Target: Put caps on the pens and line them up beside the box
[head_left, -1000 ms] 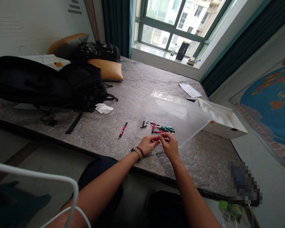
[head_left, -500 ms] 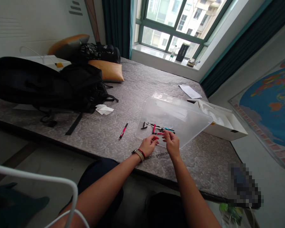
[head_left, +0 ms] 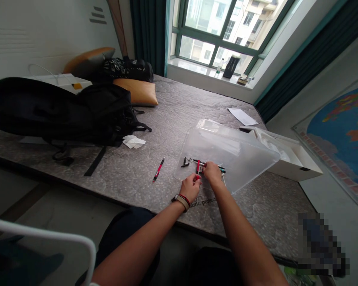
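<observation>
My left hand [head_left: 190, 188] is closed in a pinch on a small red pen part [head_left: 198, 177], just over the front edge of a clear plastic folder [head_left: 241, 155]. To its right, my right hand [head_left: 212, 173] reaches down into loose pen parts on the folder, fingertips together; whatever they grip is hidden. A red pen barrel [head_left: 198, 165] lies between the two hands. Small black pieces [head_left: 185, 162] and metal bits lie a little farther left on the folder. Left of the folder, a whole red and black pen [head_left: 158, 170] rests on the mattress.
The grey mattress [head_left: 179, 107] carries a black backpack [head_left: 101, 115], a crumpled tissue [head_left: 133, 142], a tan cushion [head_left: 139, 91] and a white paper [head_left: 242, 116]. An open white box [head_left: 304, 161] stands right of the folder. A white rail [head_left: 47, 233] crosses the lower left.
My right hand has lowered and moved left into the pen parts, its fingers now pointing down. My left hand still pinches the red part. The view has shifted slightly.
</observation>
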Demonstrator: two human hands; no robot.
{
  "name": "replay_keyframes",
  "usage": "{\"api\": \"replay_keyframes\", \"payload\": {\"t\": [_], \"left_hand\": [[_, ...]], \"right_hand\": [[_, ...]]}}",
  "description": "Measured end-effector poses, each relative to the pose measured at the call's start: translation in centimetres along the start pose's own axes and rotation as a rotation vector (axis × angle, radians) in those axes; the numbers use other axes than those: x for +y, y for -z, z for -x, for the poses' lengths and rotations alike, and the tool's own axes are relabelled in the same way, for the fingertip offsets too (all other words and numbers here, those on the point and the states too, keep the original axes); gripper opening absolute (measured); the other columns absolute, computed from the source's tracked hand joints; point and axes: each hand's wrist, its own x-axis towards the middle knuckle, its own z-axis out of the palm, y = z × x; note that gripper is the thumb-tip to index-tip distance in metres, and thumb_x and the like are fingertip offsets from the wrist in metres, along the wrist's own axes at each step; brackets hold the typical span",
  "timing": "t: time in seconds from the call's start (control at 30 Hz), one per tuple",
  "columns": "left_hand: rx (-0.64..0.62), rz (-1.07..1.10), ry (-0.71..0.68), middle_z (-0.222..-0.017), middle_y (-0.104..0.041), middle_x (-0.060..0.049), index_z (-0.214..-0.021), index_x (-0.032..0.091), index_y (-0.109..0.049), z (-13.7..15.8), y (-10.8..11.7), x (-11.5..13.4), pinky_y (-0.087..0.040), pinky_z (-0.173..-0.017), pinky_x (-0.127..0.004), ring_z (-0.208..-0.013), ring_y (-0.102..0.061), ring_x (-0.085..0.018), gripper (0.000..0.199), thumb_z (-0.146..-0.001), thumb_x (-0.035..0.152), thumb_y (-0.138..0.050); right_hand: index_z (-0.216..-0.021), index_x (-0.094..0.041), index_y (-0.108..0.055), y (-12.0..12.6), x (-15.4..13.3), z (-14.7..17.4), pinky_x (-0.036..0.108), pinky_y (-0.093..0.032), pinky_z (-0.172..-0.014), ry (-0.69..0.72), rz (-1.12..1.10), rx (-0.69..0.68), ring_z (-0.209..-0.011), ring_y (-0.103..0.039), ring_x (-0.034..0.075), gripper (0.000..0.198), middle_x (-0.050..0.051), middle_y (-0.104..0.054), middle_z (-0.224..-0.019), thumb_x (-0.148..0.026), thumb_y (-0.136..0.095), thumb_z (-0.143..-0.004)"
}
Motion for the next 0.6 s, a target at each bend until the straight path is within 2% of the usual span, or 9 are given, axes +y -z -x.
{"api": "replay_keyframes", "payload": {"t": [0.17,0.27,0.33,0.4,0.47,0.53,0.6], "left_hand": [[-0.017,0.019,0.005,-0.083,-0.073,-0.006,-0.096,0.016,-0.063,-0.2,0.0,0.4,-0.053,-0.073,-0.027,-0.074,-0.069,-0.015,0.015,-0.087,0.016,-0.052],[-0.023,0.018,0.012,-0.083,-0.073,-0.006,-0.096,0.016,-0.063,-0.2,0.2,0.4,-0.053,-0.073,-0.027,-0.074,-0.069,-0.016,0.015,-0.087,0.016,-0.051],[-0.022,0.019,0.015,-0.084,-0.073,-0.006,-0.096,0.016,-0.064,-0.4,0.2,0.2,-0.053,-0.074,-0.028,-0.075,-0.069,-0.016,0.015,-0.087,0.017,-0.051],[-0.03,0.022,0.021,-0.085,-0.073,-0.007,-0.097,0.016,-0.064,-0.6,0.1,-0.1,-0.053,-0.076,-0.028,-0.077,-0.069,-0.016,0.016,-0.087,0.017,-0.051],[-0.05,0.024,0.022,-0.086,-0.073,-0.007,-0.098,0.016,-0.065,-0.6,-0.1,-0.4,-0.053,-0.077,-0.028,-0.079,-0.07,-0.017,0.017,-0.087,0.017,-0.052],[-0.081,0.02,0.007,-0.086,-0.074,-0.007,-0.099,0.017,-0.066,-0.5,-0.2,-0.6,-0.053,-0.078,-0.029,-0.079,-0.069,-0.017,0.018,-0.087,0.019,-0.052],[-0.114,0.007,-0.016,-0.085,-0.074,-0.006,-0.1,0.017,-0.066,-0.3,-0.3,-0.7,-0.052,-0.078,-0.029,-0.077,-0.069,-0.017,0.019,-0.087,0.02,-0.052]], "right_hand": [[-0.075,-0.015,-0.072,0.6,-0.5,-1.2,0.036,-0.046,-0.086,0.032,-0.041,-0.05,-0.098,-0.067,0.03,0.007,0.02,-0.072,-0.095,-0.014,-0.066,-0.073],[-0.074,-0.015,-0.069,1.5,-0.7,-1.1,0.035,-0.046,-0.088,0.05,-0.129,-0.011,-0.099,-0.066,0.028,0.002,0.019,-0.071,-0.097,-0.016,-0.067,-0.073],[-0.079,-0.015,-0.067,1.9,-0.6,-0.3,0.035,-0.048,-0.085,0.052,-0.206,0.043,-0.098,-0.066,0.027,0.009,0.018,-0.071,-0.098,-0.022,-0.063,-0.078],[-0.087,-0.014,-0.066,2.1,-0.3,1.3,0.033,-0.051,-0.075,0.047,-0.297,0.085,-0.089,-0.067,0.024,0.022,0.014,-0.071,-0.092,-0.033,-0.055,-0.085],[-0.094,-0.015,-0.065,1.9,0.2,3.3,0.028,-0.051,-0.061,0.032,-0.508,0.096,-0.075,-0.067,0.02,0.034,0.009,-0.072,-0.086,-0.045,-0.05,-0.088],[-0.092,-0.016,-0.065,1.7,0.6,5.2,0.025,-0.049,-0.054,-0.027,-1.022,0.095,-0.067,-0.065,0.016,0.038,0.007,-0.072,-0.088,-0.051,-0.064,-0.077],[-0.091,-0.018,-0.066,1.7,0.9,6.5,0.023,-0.049,-0.054,-0.09,-1.348,0.096,-0.066,-0.064,0.014,0.039,0.005,-0.072,-0.087,-0.047,-0.077,-0.067]]}}
